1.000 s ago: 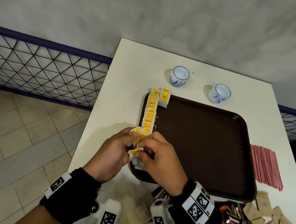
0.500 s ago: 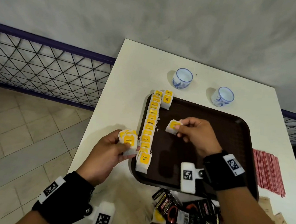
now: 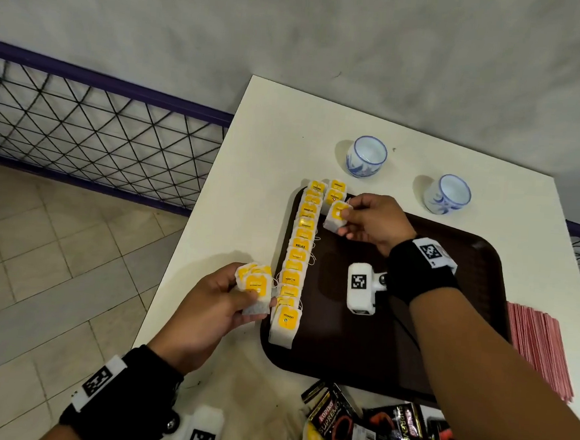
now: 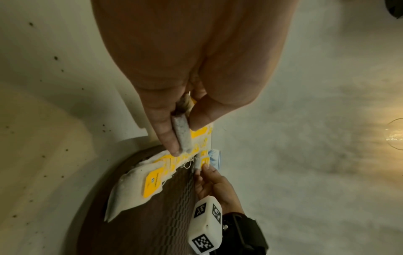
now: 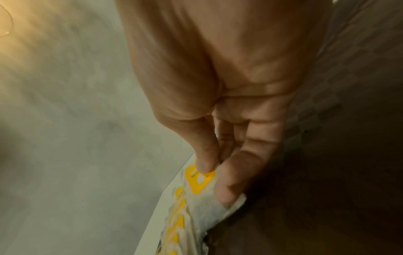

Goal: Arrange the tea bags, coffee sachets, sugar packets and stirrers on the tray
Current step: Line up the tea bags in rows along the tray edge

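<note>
Your right hand point(image 3: 372, 222) sits above center in the head view, thumb and fingers pinching a single tea bag point(image 3: 337, 216) with a yellow tag, just below the two tea bags point(image 3: 335, 192) that start a second column at the top left corner of the brown tray point(image 3: 445, 333). Left of it, a long overlapping row of tea bags point(image 3: 298, 258) runs down the tray's left edge. Your left hand point(image 3: 214, 304), at lower left of center, grips a small stack of tea bags point(image 3: 254, 286) between thumb and fingers, just beside the row's lower end and over the white table point(image 3: 251, 169). Black coffee sachets point(image 3: 386, 436) lie piled at the bottom edge, off the tray. Red stirrers point(image 3: 540, 347) lie at the right edge, beside the tray. Two blue-and-white cups point(image 3: 367, 156) stand above the tray.
</note>
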A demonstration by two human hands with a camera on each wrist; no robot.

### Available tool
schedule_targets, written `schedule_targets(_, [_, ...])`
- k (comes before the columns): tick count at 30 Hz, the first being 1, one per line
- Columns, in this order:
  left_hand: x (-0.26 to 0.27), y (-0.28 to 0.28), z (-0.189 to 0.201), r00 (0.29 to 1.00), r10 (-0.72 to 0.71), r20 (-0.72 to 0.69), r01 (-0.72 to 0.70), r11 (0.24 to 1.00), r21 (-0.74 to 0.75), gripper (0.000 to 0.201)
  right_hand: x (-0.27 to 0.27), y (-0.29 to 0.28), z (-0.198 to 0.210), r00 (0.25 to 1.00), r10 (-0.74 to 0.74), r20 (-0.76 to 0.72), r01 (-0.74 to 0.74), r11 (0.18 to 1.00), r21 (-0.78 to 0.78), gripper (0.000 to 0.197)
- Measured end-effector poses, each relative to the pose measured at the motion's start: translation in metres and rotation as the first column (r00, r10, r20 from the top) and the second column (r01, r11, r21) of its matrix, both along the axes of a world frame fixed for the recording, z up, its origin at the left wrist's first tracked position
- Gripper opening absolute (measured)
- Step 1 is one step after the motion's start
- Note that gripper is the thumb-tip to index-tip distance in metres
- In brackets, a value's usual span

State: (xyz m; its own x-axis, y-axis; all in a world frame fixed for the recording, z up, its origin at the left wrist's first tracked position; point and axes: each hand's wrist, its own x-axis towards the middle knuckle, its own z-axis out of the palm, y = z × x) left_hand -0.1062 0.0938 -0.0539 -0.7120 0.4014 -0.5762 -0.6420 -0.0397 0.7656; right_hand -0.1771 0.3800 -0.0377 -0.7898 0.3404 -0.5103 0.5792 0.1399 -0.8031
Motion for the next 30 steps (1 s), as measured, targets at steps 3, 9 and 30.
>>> schedule_targets(3, [-0.001, -0.001, -0.001, 1.0, -0.001, 0.004, 0.001, 1.0, -0.002, 0.03, -0.009, -0.002, -0.003, 0.999, 0.0, 0.035, -0.001, 1.0, 0.019, 0.01])
schedule_targets(9, [-0.001, -0.001, -0.004, 1.0, 0.003, 0.015, -0.003, 1.0, 0.002, 0.029, -0.015, -0.006, -0.009, 0.998, -0.038, 0.042, 0.038, 0.999, 0.011, 0.013])
schedule_targets(30, [-0.002, 0.009, 0.002, 0.998, -0.027, -0.053, 0.031, 0.996, 0.081, 0.032, 0.097, -0.088, 0.014, 0.873, 0.395, -0.286, -0.353, 0.917, 0.189, 0.018])
